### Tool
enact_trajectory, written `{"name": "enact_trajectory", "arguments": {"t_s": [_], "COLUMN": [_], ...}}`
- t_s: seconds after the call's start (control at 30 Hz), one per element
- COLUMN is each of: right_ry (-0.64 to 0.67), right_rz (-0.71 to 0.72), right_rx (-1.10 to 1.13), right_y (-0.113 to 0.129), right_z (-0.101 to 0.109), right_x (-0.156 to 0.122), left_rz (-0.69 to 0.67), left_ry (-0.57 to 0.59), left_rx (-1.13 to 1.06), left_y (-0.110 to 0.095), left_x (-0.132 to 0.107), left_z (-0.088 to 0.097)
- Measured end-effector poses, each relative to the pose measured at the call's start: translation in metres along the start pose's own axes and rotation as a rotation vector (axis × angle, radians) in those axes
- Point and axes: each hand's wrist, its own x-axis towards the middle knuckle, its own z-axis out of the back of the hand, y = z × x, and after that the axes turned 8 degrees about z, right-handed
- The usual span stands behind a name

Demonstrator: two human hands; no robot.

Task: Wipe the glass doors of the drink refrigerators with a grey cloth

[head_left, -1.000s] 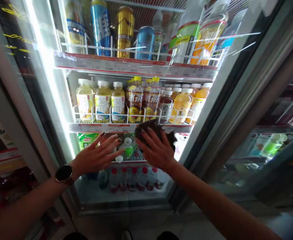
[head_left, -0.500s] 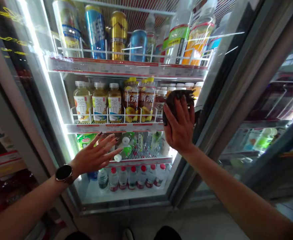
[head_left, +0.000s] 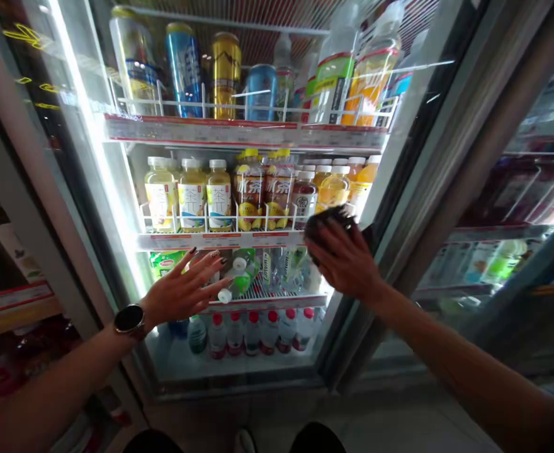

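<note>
Right hand [head_left: 347, 261] slid down, grip curled over dark crumpled cloth [head_left: 327, 220] against clear glass fridge door [head_left: 390, 145]; left hand [head_left: 182, 292] beside it, flat, fingers spread, empty.

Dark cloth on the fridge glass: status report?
Left hand open, flat on glass fridge door. Right hand clamps dark crumpled cloth against the glass, near its right edge. Nothing blocking the glass.

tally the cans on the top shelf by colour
blue cans: 2
gold can: 1
pale can with a blue band: 1
total: 4
</note>
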Motion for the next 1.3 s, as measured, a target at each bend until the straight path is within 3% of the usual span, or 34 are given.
{"name": "enact_trajectory", "arguments": {"t_s": [0.07, 0.13, 0.17, 0.33, 0.43, 0.53, 0.63, 0.73, 0.83, 0.97, 1.03, 1.13, 1.3], "right_ry": [-0.139, -0.235, -0.227, 0.044, 0.123, 0.123, -0.032, -0.224, -0.169, 0.051, 0.086, 0.09, -0.057], "right_rz": [-0.236, -0.34, -0.325, 0.037, 0.283, 0.27, -0.031, -0.285, -0.228, 0.078, 0.199, 0.213, -0.103], "right_rx": [-0.056, -0.076, -0.073, 0.044, 0.138, 0.106, 0.03, -0.003, 0.017, 0.147, 0.196, 0.185, 0.063], "right_y": [-0.019, -0.01, 0.004, 0.098, 0.105, 0.066, 0.022, 0.017, 0.059, 0.133, 0.147, 0.125, 0.06], "right_z": [0.003, -0.006, -0.014, -0.047, -0.042, -0.021, -0.004, -0.007, -0.027, -0.051, -0.053, -0.039, -0.011], "right_x": [0.019, 0.018, 0.009, -0.077, -0.093, -0.049, 0.024, 0.071, 0.061, -0.003, -0.02, -0.001, 0.096], "left_rz": [-0.001, -0.002, -0.004, -0.004, 0.005, 0.008, 0.008, 0.005, -0.002, 0.006, 0.012, 0.012, 0.004], "left_ry": [0.014, 0.02, 0.018, -0.005, -0.002, -0.002, 0.001, 0.017, 0.02, 0.002, -0.004, -0.023, -0.006], "left_rx": [0.03, 0.046, 0.048, 0.027, 0.028, 0.036, 0.043, 0.046, 0.039, 0.018, 0.013, 0.009, 0.047], "left_y": [0.0, -0.001, -0.001, -0.001, -0.001, -0.002, -0.003, -0.002, -0.002, -0.001, -0.002, -0.002, -0.002], "left_x": [-0.001, -0.001, -0.002, -0.001, 0.0, 0.0, 0.0, -0.001, -0.002, -0.002, -0.001, 0.0, 0.0], "left_z": [-0.001, -0.002, -0.003, -0.001, 0.001, 0.002, 0.002, 0.001, 0.0, 0.0, 0.001, 0.002, 0.0]}}
